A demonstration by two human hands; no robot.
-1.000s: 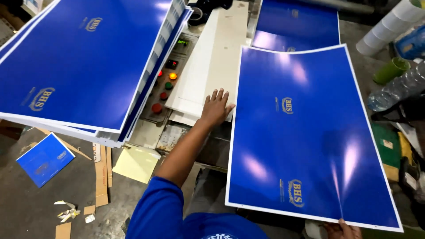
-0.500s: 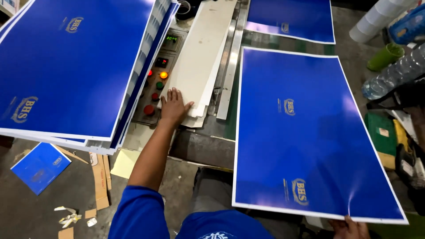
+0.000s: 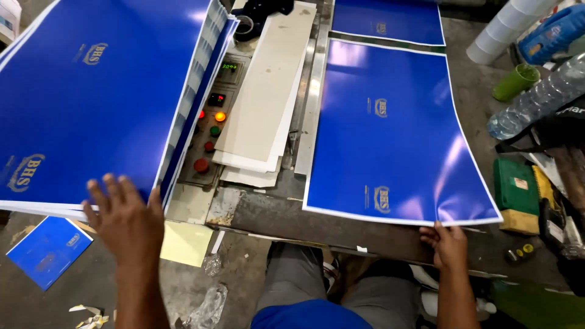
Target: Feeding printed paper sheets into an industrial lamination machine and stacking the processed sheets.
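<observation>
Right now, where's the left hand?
Head view, lower left: the left hand is spread at the near edge of the stack of blue sheets, left of the control panel.

A stack of glossy blue printed sheets (image 3: 91, 91) lies at the worktop's (image 3: 292, 213) left edge, a single blue printed sheet (image 3: 390, 134) right, pale cardboard strips (image 3: 268, 103) between them.

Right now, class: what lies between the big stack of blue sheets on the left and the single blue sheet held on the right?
In the head view: a control panel with coloured buttons and pale boards.
</observation>
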